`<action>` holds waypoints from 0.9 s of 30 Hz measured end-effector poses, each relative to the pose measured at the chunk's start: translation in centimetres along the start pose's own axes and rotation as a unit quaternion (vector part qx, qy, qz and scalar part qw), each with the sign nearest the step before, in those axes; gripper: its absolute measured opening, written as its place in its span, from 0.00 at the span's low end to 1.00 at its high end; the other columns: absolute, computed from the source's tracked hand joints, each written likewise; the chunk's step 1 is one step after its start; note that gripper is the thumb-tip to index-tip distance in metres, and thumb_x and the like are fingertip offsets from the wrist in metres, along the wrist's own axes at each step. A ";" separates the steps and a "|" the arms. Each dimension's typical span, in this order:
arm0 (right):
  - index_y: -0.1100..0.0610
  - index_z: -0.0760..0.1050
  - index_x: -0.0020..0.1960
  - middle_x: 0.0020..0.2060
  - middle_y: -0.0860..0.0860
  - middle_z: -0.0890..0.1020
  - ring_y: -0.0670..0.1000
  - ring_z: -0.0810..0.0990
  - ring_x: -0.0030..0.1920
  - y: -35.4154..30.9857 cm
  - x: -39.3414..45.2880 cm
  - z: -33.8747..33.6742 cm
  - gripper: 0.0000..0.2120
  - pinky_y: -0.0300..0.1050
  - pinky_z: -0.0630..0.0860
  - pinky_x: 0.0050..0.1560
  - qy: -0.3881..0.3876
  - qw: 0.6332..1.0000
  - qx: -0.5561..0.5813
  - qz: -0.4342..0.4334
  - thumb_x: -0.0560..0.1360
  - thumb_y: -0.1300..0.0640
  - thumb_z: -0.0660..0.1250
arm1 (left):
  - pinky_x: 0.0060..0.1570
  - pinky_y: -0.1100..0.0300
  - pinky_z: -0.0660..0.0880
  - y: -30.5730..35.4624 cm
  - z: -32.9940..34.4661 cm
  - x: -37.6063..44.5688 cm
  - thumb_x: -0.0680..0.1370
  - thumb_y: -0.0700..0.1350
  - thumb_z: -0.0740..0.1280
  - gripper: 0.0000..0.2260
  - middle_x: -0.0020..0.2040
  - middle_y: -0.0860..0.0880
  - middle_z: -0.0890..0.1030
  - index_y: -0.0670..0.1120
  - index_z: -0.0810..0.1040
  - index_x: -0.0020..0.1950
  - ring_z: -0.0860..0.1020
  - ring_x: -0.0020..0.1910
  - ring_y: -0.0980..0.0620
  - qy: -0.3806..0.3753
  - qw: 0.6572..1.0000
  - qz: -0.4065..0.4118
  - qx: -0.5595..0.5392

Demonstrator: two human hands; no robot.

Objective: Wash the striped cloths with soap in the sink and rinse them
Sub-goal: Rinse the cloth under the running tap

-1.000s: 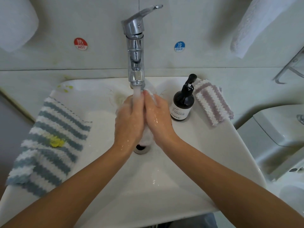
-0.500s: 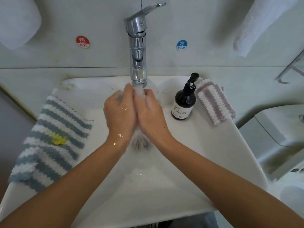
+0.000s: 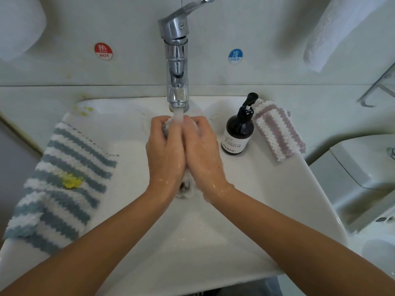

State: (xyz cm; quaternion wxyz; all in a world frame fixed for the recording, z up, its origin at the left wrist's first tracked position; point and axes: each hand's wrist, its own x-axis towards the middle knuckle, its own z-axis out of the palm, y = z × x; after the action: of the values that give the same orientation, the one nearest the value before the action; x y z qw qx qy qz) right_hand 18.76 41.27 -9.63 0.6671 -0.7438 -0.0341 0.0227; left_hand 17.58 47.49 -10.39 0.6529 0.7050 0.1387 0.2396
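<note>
My left hand [image 3: 165,151] and my right hand [image 3: 203,152] are pressed side by side in the middle of the white sink [image 3: 267,210], both gripping a wet bunched striped cloth [image 3: 187,183] that is mostly hidden between them. Water runs from the chrome tap [image 3: 176,67] onto my fingertips and the cloth's top. A blue-and-white striped cloth [image 3: 57,184] with a yellow stain lies over the sink's left rim. A pink-and-white striped cloth [image 3: 277,131] lies folded on the right rim, beside a dark soap pump bottle [image 3: 238,133].
HOT [image 3: 103,51] and COLD [image 3: 235,55] stickers flank the tap on the wall. A white towel [image 3: 333,33] hangs at upper right, a metal rack [image 3: 378,86] at the right edge. A toilet [image 3: 363,178] stands right of the sink. Yellow specks [image 3: 84,110] mark the back-left rim.
My hands have shifted up toward the spout, rubbing the cloth under the stream; my fingers now curl round its top. The water keeps running.
</note>
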 end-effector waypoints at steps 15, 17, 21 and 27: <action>0.53 0.71 0.37 0.30 0.44 0.72 0.41 0.71 0.29 0.2 0.6 1.1 0.13 0.36 0.67 0.31 -0.011 0.988 -0.151 -0.025 0.80 0.57 0.60 | 0.33 0.56 0.70 0.2 0.0 0.4 0.79 0.45 0.63 0.15 0.31 0.46 0.72 0.34 0.72 0.39 0.71 0.31 0.53 0.056 0.993 -0.096 -0.027; 0.56 0.72 0.43 0.38 0.49 0.71 0.48 0.68 0.39 0.3 0.3 1.0 0.08 0.42 0.64 0.41 0.001 0.981 -0.180 -0.067 0.79 0.63 0.60 | 0.35 0.55 0.69 -0.1 -0.1 0.8 0.79 0.45 0.63 0.14 0.32 0.46 0.72 0.36 0.72 0.38 0.71 0.32 0.52 0.046 0.994 -0.102 -0.021; 0.52 0.71 0.40 0.36 0.44 0.75 0.43 0.73 0.34 -0.5 0.0 0.3 0.11 0.34 0.69 0.30 0.001 0.997 -0.078 -0.020 0.81 0.55 0.59 | 0.35 0.56 0.72 -0.2 0.0 0.7 0.80 0.48 0.63 0.12 0.32 0.49 0.73 0.43 0.72 0.40 0.72 0.32 0.54 0.016 0.994 -0.106 -0.021; 0.41 0.69 0.46 0.47 0.48 0.79 0.44 0.78 0.45 -0.5 -0.2 0.5 0.09 0.35 0.75 0.42 0.052 0.997 0.025 -0.044 0.81 0.55 0.60 | 0.33 0.59 0.74 -0.3 0.6 1.4 0.79 0.59 0.57 0.17 0.41 0.52 0.81 0.47 0.77 0.52 0.80 0.38 0.56 -0.008 0.989 -0.143 0.023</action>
State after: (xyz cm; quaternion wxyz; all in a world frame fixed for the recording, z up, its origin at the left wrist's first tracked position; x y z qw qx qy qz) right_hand 18.50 41.80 -9.16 0.6867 -0.7249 -0.0312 -0.0446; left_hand 19.10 47.73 -10.52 0.6652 0.6945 0.2384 0.1355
